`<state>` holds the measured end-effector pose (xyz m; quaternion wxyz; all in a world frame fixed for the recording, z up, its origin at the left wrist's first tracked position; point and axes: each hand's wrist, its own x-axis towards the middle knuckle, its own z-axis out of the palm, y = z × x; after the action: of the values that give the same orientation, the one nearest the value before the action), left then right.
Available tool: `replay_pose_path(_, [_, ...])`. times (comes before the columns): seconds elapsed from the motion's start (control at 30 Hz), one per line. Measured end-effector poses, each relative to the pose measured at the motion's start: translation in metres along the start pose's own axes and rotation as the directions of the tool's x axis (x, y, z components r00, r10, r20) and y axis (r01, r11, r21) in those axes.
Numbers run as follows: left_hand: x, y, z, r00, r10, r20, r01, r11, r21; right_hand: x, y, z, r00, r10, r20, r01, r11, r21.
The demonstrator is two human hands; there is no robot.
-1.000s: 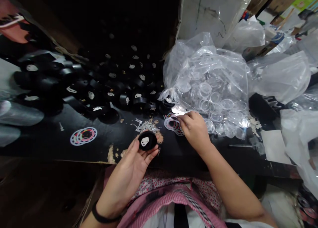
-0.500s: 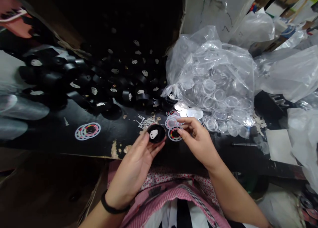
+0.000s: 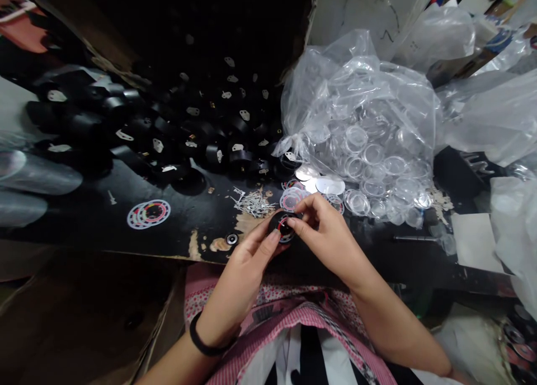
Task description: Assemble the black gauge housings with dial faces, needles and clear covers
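My left hand (image 3: 247, 273) holds a small round black housing (image 3: 280, 225) by its rim at the front of the black worktop (image 3: 104, 234). My right hand (image 3: 325, 236) pinches a printed dial disc (image 3: 286, 232) with red and white markings and presses it into the housing's open face. Both hands meet over the housing. Just behind them lies a small stack of the same printed discs (image 3: 291, 198), with a few shiny round discs (image 3: 327, 184) beside it.
A heap of black housings (image 3: 201, 133) fills the back left. A clear plastic bag of transparent round lenses (image 3: 369, 139) sits at the right, more bags (image 3: 482, 116) beyond. Two printed discs (image 3: 149, 213) lie at the left; metal scraps (image 3: 251, 203) and a white card (image 3: 476, 242) are nearby.
My right hand took a printed disc from the stack and carried it to the black housing. My left hand turned the housing and both hands came together.
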<state>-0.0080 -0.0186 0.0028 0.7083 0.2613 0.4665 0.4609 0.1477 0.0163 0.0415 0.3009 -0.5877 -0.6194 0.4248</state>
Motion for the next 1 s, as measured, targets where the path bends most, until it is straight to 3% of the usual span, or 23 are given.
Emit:
replay_pose_path(0.2, [-0.006, -0.004, -0.009, 1.0, 0.013, -0.004, -0.011, 0.979, 0.202, -0.01, 0.006, 0.004, 0.986, 0.039, 0.162, -0.053, 0.995, 0.086])
replay_pose_path(0.27, [-0.009, -0.005, -0.018, 0.998, 0.044, -0.048, -0.029, 0.961, 0.277, -0.007, 0.003, 0.005, 0.969, -0.023, 0.245, 0.015, 0.999, 0.036])
replay_pose_path(0.33, [-0.012, -0.003, -0.027, 0.989, 0.071, -0.133, -0.037, 0.97, 0.239, 0.002, -0.001, 0.01, 0.955, -0.098, 0.281, 0.139, 0.982, -0.13])
replay_pose_path(0.4, [-0.014, 0.0, -0.034, 0.968, 0.073, -0.241, -0.049, 0.993, 0.104, 0.015, -0.004, 0.02, 0.95, -0.162, 0.267, 0.263, 0.875, -0.405])
replay_pose_path(0.5, [-0.014, 0.006, -0.038, 0.945, 0.037, -0.324, -0.068, 0.994, -0.086, 0.032, -0.007, 0.038, 0.939, -0.223, 0.263, 0.345, 0.613, -0.71])
replay_pose_path(0.57, [-0.011, 0.009, -0.038, 0.946, 0.016, -0.322, -0.066, 0.987, -0.147, 0.04, -0.007, 0.046, 0.922, -0.252, 0.295, 0.385, 0.507, -0.771])
replay_pose_path(0.67, [-0.007, 0.009, -0.035, 0.948, 0.018, -0.318, -0.085, 0.976, -0.199, 0.047, -0.009, 0.051, 0.897, -0.262, 0.357, 0.44, 0.444, -0.78])
replay_pose_path(0.83, [-0.012, 0.01, -0.02, 0.942, 0.057, -0.33, -0.178, 0.919, -0.351, 0.046, -0.009, 0.042, 0.905, -0.17, 0.389, 0.416, 0.546, -0.727])
replay_pose_path(1.0, [-0.006, 0.014, -0.013, 0.952, 0.079, -0.296, -0.21, 0.873, -0.44, 0.052, 0.027, 0.049, 0.916, -0.324, 0.238, 0.402, 0.717, -0.569])
